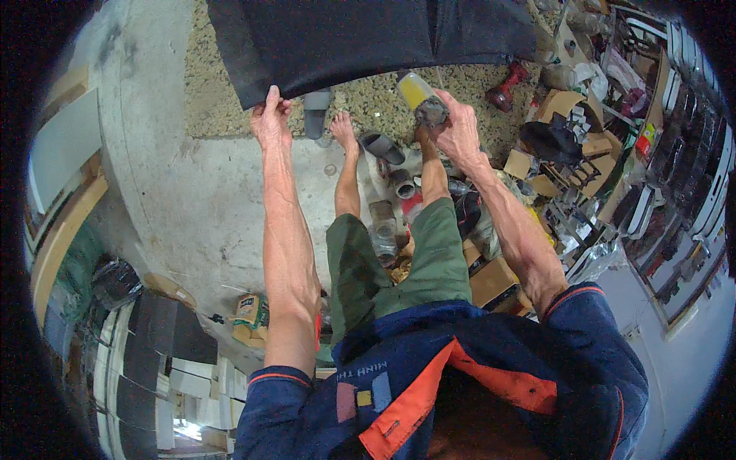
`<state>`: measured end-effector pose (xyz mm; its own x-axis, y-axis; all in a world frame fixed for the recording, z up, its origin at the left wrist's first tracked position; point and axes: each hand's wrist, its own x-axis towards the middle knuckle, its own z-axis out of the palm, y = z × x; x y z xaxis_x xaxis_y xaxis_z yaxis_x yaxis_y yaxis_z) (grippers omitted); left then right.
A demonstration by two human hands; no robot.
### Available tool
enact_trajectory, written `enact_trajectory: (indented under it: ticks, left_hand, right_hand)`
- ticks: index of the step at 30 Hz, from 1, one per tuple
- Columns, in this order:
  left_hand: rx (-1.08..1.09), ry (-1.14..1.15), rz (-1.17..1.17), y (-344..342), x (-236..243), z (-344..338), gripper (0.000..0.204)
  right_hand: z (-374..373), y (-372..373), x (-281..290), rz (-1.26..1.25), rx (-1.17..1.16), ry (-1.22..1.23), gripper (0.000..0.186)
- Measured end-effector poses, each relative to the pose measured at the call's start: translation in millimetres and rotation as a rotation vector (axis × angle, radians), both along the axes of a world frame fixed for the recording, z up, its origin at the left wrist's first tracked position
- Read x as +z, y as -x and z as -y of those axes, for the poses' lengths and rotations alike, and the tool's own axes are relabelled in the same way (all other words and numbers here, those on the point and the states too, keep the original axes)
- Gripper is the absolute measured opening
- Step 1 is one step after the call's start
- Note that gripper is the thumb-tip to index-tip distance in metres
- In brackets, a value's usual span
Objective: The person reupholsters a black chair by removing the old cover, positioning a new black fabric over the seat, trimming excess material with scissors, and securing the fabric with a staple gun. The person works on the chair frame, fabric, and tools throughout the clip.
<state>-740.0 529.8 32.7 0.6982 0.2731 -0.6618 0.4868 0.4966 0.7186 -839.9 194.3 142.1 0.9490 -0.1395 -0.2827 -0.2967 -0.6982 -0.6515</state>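
A black sheet (368, 38) spans the top of the view above a speckled slab (215, 115). My left hand (272, 119) pinches the sheet's lower left corner. My right hand (456, 130), below the sheet's edge, is closed on a clear plastic item (416, 93) with yellow in it and a dark, grimy end; I cannot tell exactly what it is. My bare feet are below, beside grey slippers (314, 119).
A red power tool (502, 92) lies on the slab at right. Cardboard boxes (494, 284), containers and scrap crowd the right side and between my legs. Racks of long strips (667, 192) line the right. Boards (65, 146) stand at the left beside the concrete floor (192, 215).
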Motion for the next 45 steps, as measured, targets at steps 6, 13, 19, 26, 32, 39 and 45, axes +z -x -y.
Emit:
enact_trajectory:
  ticks: [6, 13, 19, 26, 32, 39, 45]
  left_hand:
    - [0.061, -0.007, -0.046, -0.9, 2.5, 4.1, 0.021]
    - [0.09, 0.037, -0.016, -1.6, -0.7, 5.8, 0.023]
    - [0.095, 0.039, -0.037, -0.9, -0.8, 7.0, 0.026]
    - [0.07, 0.06, -0.064, -2.2, 3.0, 3.2, 0.024]
    - [0.09, 0.064, -0.099, -2.4, 13.5, 8.3, 0.021]
    - [0.085, 0.08, -0.068, 4.2, 32.6, 15.8, 0.019]
    - [0.164, 0.181, -0.121, 0.8, 39.6, 12.8, 0.02]
  right_hand:
    - [-1.0, -28.1, -11.3, 0.016, 0.087, 0.059, 0.05]
    - [-16.8, -34.7, -11.9, -0.061, 0.124, 0.053, 0.048]
    - [-58.8, -41.5, -27.5, -0.082, 0.242, 0.041, 0.051]
    - [-66.2, -22.0, -9.7, 0.172, -0.222, -0.082, 0.051]
    - [-15.8, -74.6, -42.5, 0.276, -0.488, 0.424, 0.079]
    - [-0.1, -86.7, -89.2, 0.311, -0.468, 0.652, 0.085]
    - [-34.8, -88.7, -27.1, 0.373, -0.589, 0.526, 0.067]
